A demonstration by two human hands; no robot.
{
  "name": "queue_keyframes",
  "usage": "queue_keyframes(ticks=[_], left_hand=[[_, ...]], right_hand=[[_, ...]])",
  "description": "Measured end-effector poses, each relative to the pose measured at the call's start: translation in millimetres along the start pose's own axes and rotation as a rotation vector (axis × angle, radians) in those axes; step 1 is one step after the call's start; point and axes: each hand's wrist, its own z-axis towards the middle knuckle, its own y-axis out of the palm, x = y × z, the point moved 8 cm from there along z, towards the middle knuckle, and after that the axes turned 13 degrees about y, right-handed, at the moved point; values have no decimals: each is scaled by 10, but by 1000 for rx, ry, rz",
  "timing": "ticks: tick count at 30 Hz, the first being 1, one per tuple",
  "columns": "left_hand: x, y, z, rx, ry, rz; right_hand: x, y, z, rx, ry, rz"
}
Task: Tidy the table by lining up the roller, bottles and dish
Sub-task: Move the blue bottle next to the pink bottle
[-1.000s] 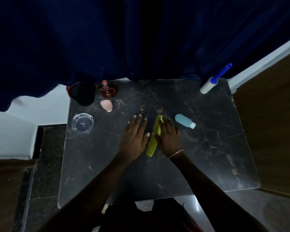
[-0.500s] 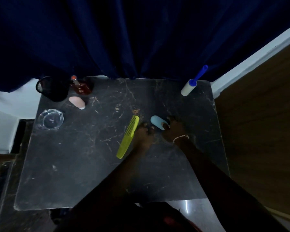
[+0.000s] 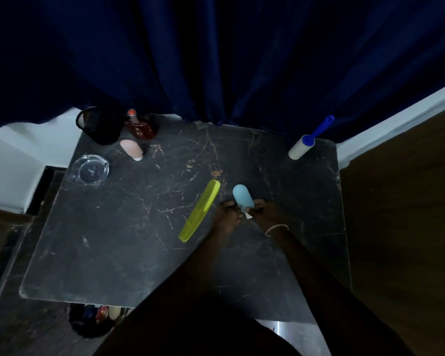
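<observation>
Both hands meet at the lower end of a small light-blue plastic bottle lying on the dark marbled tabletop, its rounded base pointing away from the person and its white cap end tucked between the fingers. The left hand curls its fingers against the bottle's left side, and the right hand, with a thin chain bracelet at the wrist, closes its fingers on the right side, so the bottle is pinched between the two. Just left of the left fingers lies a flat yellow-green plastic comb, slanted, close to them but whether touching cannot be told. Far beyond the right fingers, at the tabletop's far right corner, rests a white lint roller with a blue handle. Well off to the left of the fingers, toward the far left corner, sit a clear glass dish, a pale pink bottle lying on its side, a dark red square bottle with an orange cap, and a black mesh cup.
</observation>
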Motion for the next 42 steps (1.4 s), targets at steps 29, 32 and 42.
queue_keyframes(ticks=[29, 32, 42], left_hand=[[1354, -2934, 129, 48, 398, 245], [1348, -2996, 180, 14, 353, 219], [1339, -3213, 400, -115, 275, 206]], right_hand=[[-2295, 2199, -796, -20, -265, -7], [-2404, 2267, -755, 21, -269, -1], [-2670, 2567, -683, 67, -298, -22]])
